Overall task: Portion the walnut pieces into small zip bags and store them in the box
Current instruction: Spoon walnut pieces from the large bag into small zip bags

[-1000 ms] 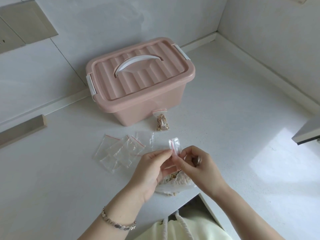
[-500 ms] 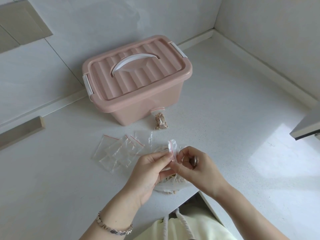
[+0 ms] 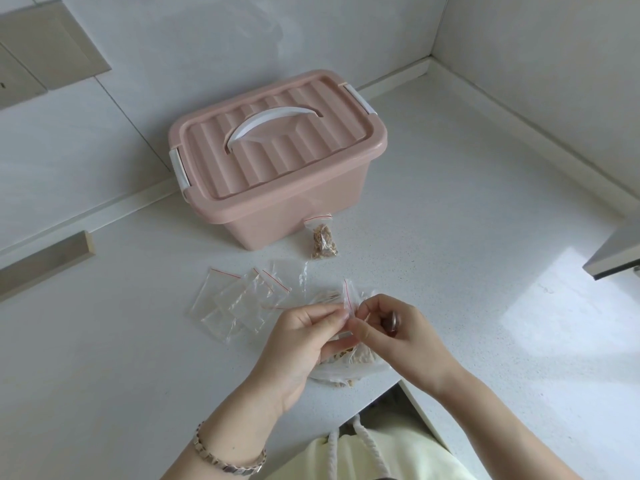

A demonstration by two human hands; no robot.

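A small clear zip bag [image 3: 348,296] with a red seal line stands between my two hands. My left hand [image 3: 304,337] pinches one side of its mouth, and my right hand [image 3: 391,327] pinches the other side, with a small metal object tucked in its curled fingers. Under my hands lies the large clear bag of walnut pieces [image 3: 349,365], mostly hidden. A filled small bag of walnuts [image 3: 322,239] lies against the front of the pink box [image 3: 277,168], whose lid with a white handle is closed. Several empty zip bags [image 3: 242,299] lie left of my hands.
The white counter [image 3: 485,271] runs into a corner with walls behind and to the right. The counter's front edge cuts in just below my hands. A grey object [image 3: 616,258] sticks in at the right edge.
My hands and the small bag stay in nearly the same place. The fingers have shifted slightly along the bag's mouth.
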